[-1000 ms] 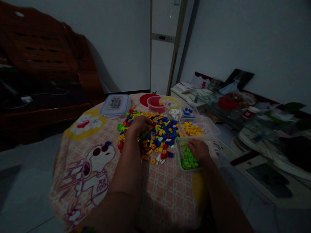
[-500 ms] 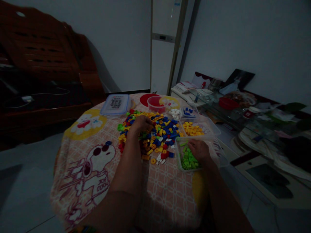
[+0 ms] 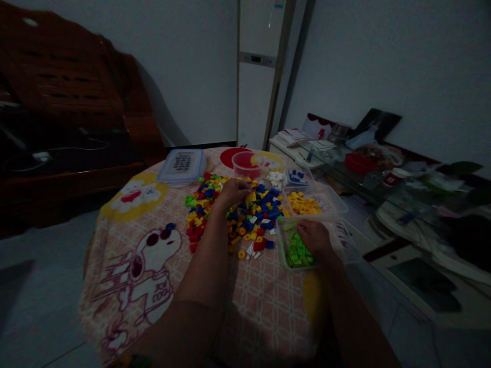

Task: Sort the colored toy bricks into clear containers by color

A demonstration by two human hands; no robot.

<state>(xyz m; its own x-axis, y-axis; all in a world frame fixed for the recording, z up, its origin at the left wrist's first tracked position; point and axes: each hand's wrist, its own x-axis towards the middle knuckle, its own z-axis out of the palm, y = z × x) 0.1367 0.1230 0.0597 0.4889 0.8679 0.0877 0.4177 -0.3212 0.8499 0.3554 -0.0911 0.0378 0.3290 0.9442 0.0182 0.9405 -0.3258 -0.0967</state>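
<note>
A pile of small coloured bricks [image 3: 245,214], red, yellow, blue and green, lies in the middle of a round table covered with a cartoon-dog cloth [image 3: 141,260]. My left hand [image 3: 233,191] rests on the far part of the pile with its fingers curled down among the bricks; what they pinch is hidden. My right hand [image 3: 314,237] lies in a clear tub of green bricks [image 3: 297,253] at the pile's right, fingers bent over the pieces.
Behind the green tub stand a tub of yellow bricks [image 3: 307,203], a tub of blue ones [image 3: 297,177], white pieces [image 3: 275,179], a red bowl [image 3: 247,163] and a lidded box [image 3: 182,164]. A cluttered glass table [image 3: 383,184] stands to the right, dark wooden furniture to the left.
My left hand has slid right and a little farther across the pile. My right hand has stayed in the green tub.
</note>
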